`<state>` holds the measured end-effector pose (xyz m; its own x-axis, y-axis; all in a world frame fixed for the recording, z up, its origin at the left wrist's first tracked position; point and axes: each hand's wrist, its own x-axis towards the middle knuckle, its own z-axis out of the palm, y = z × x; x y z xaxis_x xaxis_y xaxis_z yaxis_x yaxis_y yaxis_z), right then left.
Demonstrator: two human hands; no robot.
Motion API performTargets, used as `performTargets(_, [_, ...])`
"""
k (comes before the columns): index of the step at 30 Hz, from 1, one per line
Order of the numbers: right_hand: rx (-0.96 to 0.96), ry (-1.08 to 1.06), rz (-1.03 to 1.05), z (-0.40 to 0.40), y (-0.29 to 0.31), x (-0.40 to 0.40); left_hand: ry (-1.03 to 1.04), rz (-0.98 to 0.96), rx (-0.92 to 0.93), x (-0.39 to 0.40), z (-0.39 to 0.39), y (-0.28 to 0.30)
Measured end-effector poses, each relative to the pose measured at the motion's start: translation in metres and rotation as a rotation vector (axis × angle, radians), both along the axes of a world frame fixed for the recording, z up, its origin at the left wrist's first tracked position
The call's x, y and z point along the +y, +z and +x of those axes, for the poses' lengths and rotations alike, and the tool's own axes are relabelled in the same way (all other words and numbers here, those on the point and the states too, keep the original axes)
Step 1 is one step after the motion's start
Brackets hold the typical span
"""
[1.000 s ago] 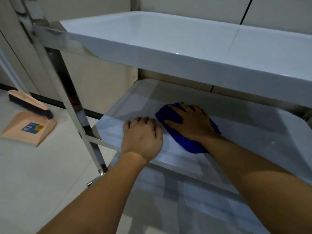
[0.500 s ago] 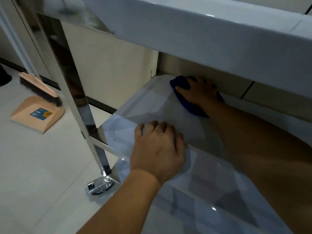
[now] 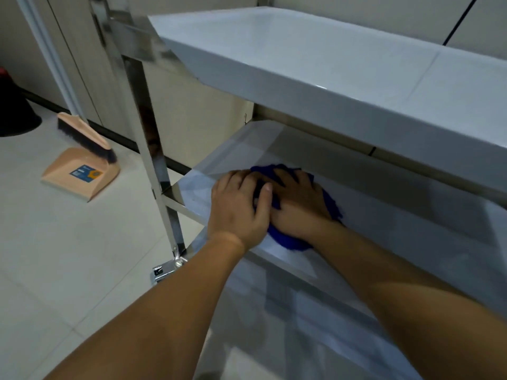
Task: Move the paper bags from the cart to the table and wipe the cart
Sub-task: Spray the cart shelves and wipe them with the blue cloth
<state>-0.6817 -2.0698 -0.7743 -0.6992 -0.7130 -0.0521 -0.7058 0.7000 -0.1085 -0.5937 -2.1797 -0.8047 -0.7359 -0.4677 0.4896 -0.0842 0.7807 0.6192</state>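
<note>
Head view: looked down and forward at a steel cart (image 3: pixel 153 149) with two shelves in sight. Upper shelf (image 3: pixel 315 64) glossy and pale, lower shelf (image 3: pixel 397 229) beneath it, reflective. On the lower shelf, near its left front corner, lay a blue cloth (image 3: pixel 285 239), bunched and mostly covered by the hands.

Right hand (image 3: pixel 297 200) lay flat on top of the cloth, palm down, fingers spread a little and nearly straight, pointing toward the back of the shelf; pressed on the cloth rather than curled round it. Cloth showed past the fingertips, along the right side of the hand, and under the wrist at the shelf's front edge.

Left hand (image 3: pixel 238 204) rested just beside the right, touching it, with its thumb laid over the edge of the right hand and the cloth. Fingers bent forward and down at the knuckles, tips on the cloth's far left edge or the shelf there; could not tell whether they gripped any fabric.

Both forearms bare, reaching in from the bottom of the frame.

On the tiled floor (image 3: pixel 55 256) to the left, well apart from the cart: a peach dustpan (image 3: pixel 79 174) with a matching brush (image 3: pixel 85 135) standing in it. A caster (image 3: pixel 164 270) showed at the foot of the cart's near-left post.
</note>
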Motion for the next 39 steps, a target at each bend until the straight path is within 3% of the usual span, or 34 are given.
performTargets(3, [0.073, 0.110, -0.081, 0.045, 0.001, 0.021, 0.028, 0.087, 0.016, 0.001, 0.003, 0.006])
performTargets(8, [0.038, 0.104, -0.056, 0.059, 0.004, 0.026, 0.042, 0.312, 0.070, 0.000, 0.014, 0.023])
performTargets(10, [0.041, 0.093, -0.031, 0.054, 0.003, 0.017, 0.081, 0.284, 0.109, -0.016, 0.025, 0.024])
performTargets(13, [0.061, 0.099, -0.027, 0.052, 0.000, -0.006, 0.305, 0.229, 0.040, -0.045, 0.052, 0.019])
performTargets(16, [0.082, 0.135, -0.018, 0.053, 0.001, -0.032, 0.624, 0.448, 0.091, -0.070, 0.066, 0.015])
performTargets(21, [0.061, 0.186, -0.016, 0.047, -0.002, -0.061, 0.464, 0.659, 0.223, -0.098, 0.044, 0.025])
performTargets(23, [0.032, 0.202, -0.045, 0.042, -0.003, -0.071, 0.533, 0.643, 0.283, -0.100, 0.036, 0.025])
performTargets(29, [0.010, 0.190, -0.120, 0.005, -0.007, -0.113, 0.621, 0.438, 0.209, -0.106, 0.033, 0.009])
performTargets(39, [0.131, -0.112, -0.187, -0.073, -0.015, -0.151, 0.607, 0.400, 0.267, -0.100, 0.029, 0.000])
